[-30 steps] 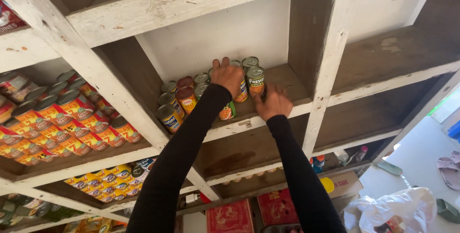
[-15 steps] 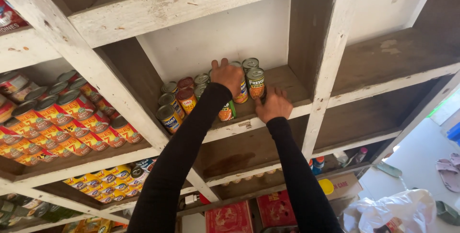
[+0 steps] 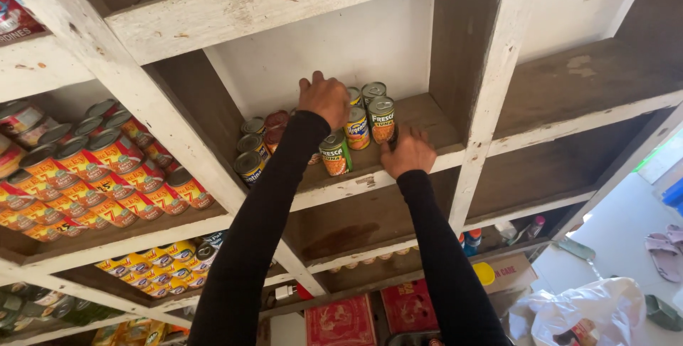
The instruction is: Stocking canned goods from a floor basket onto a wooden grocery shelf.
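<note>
Weathered white shelving point(image 3: 213, 4) holds rows of cans. Left hand point(image 3: 324, 98) lies closed over the back cans point(image 3: 363, 114). Right hand point(image 3: 407, 152) rests spread on the shelf edge point(image 3: 370, 179), gripping nothing, beside the front can point(image 3: 382, 119).

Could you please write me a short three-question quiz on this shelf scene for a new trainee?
1. True or false: the left hand rests on top of the cans in the white wooden shelf compartment.
2. Where is the right hand? A) on the shelf's front edge beside an upright can; B) in the compartment below; C) holding the plastic bag.
3. Fill in: the compartment to the right of the hands, past the wooden divider, holds ____ cans.

Key: 1 true; 2 A; 3 no.
</note>
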